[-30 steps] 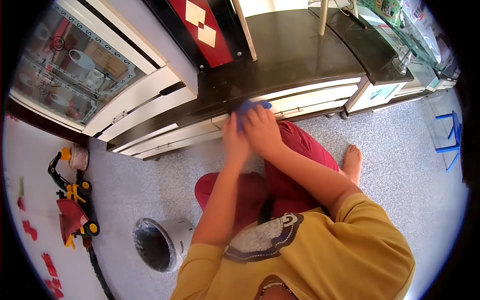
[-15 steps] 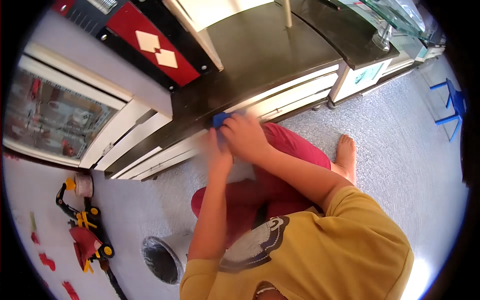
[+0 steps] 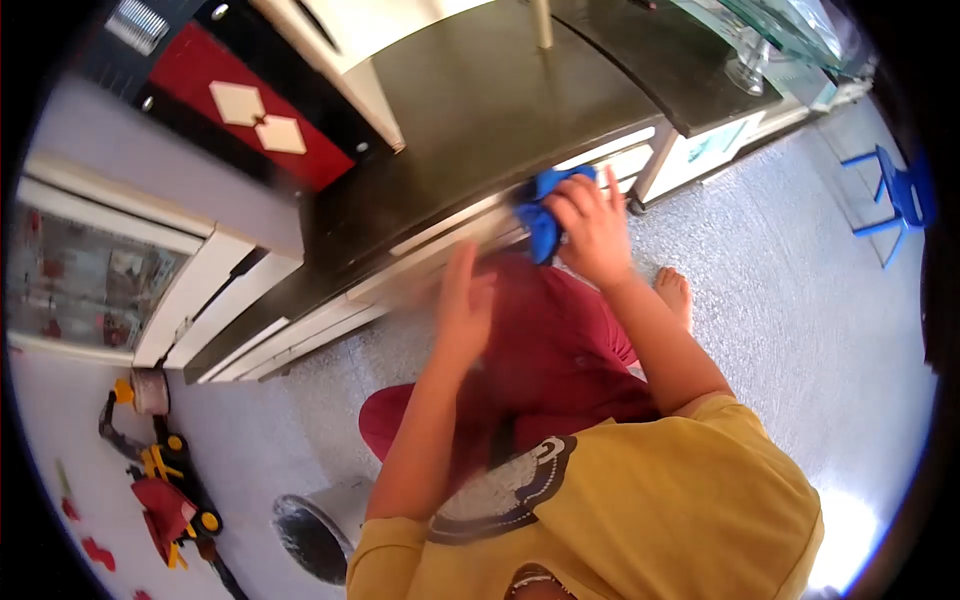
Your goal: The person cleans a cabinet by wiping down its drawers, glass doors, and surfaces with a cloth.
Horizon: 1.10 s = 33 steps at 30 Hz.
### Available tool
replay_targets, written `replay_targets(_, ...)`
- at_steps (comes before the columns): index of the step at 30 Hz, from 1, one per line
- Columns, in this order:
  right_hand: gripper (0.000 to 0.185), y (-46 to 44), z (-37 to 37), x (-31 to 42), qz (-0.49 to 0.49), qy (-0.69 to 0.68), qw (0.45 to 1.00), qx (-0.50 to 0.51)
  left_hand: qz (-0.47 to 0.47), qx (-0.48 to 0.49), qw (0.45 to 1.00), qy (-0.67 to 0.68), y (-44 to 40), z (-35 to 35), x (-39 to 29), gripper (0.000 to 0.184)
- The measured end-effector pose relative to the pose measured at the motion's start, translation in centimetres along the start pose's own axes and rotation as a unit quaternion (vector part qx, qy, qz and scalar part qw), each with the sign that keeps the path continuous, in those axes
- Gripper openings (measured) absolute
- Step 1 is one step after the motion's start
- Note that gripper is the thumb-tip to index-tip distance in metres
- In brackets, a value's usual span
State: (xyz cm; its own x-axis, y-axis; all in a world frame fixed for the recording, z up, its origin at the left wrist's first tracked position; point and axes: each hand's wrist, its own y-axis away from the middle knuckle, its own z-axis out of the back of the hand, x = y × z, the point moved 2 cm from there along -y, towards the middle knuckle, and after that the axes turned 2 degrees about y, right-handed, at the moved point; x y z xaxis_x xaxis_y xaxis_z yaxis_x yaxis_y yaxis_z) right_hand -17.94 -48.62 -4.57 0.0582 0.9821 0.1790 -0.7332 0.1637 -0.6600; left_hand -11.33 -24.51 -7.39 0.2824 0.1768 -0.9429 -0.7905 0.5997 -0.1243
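Note:
My right hand [image 3: 595,222] grips a crumpled blue cloth [image 3: 543,232] at the front edge of a dark-topped cabinet [image 3: 480,120], close to its pale drawer fronts. Part of the cloth hangs below the fingers. Over my lap, my left hand [image 3: 466,305] is raised apart from the cloth, blurred by motion. Its fingers are stretched out and nothing shows in them. Beneath both hands are my legs in maroon trousers [image 3: 520,340].
A grey bucket [image 3: 345,510] stands on the floor by my left side. Farther left is a toy digger [image 3: 180,480]. A glass-fronted cabinet [image 3: 90,275] adjoins the counter. A blue chair [image 3: 905,195] stands at the far right, and a glass shelf [image 3: 800,35] is above it.
Both hands were together on the cloth near the cabinet edge. Now my right hand has carried it rightward, while my left hand has let go and is apart from it. The view has shifted slightly.

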Motion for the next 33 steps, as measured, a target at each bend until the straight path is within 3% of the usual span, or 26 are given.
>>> replay_targets(2, 0.05, 0.4, -0.3, -2.1, -0.053, 0.055, 0.996, 0.044, 0.064, -0.012, 0.998, -0.007, 2.4, 2.9, 0.5, 0.066)
replay_targets(5, 0.054, 0.7, -0.8, -4.1, -0.06, 0.074, 0.995, -0.026, 0.112, -0.098, 0.989, 0.004, 6.8, 7.9, 2.2, 0.06)
replay_targets(8, 0.054, 0.3, -0.9, -1.3, -0.063, 0.081, 0.993, -0.052, 0.163, -0.214, 0.96, 0.073, 11.3, 11.9, 3.7, 0.054)
replay_targets(11, 0.049, 0.0, -1.8, 2.7, -0.006, 0.073, 0.997, -0.006, 0.206, -0.288, 0.932, 0.079, 14.3, 14.4, 5.6, 0.049)
replay_targets(18, 0.041, -1.5, -5.3, 14.7, 0.125, -0.016, 0.992, -0.002, 0.212, -0.267, 0.928, 0.152, 18.1, 14.2, 7.7, 0.043)
replay_targets(20, 0.049, -2.2, -6.0, 18.0, 0.164, -0.07, 0.984, -0.02, 0.219, -0.288, 0.916, 0.175, 18.8, 13.9, 7.2, 0.041)
replay_targets(23, 0.049, -2.6, -7.2, 20.6, 0.16, -0.092, 0.983, -0.019, 0.225, -0.278, 0.924, 0.133, 20.1, 14.1, 7.7, 0.04)
replay_targets(29, 0.042, -3.0, -8.9, 23.8, 0.201, -0.13, 0.971, -0.016, 0.219, -0.278, 0.917, 0.182, 21.0, 13.3, 8.4, 0.04)
replay_targets(33, 0.034, -3.8, -10.7, 29.1, 0.23, -0.133, 0.964, 0.006, 0.17, -0.279, 0.936, 0.131, 18.1, 13.5, 6.5, 0.044)
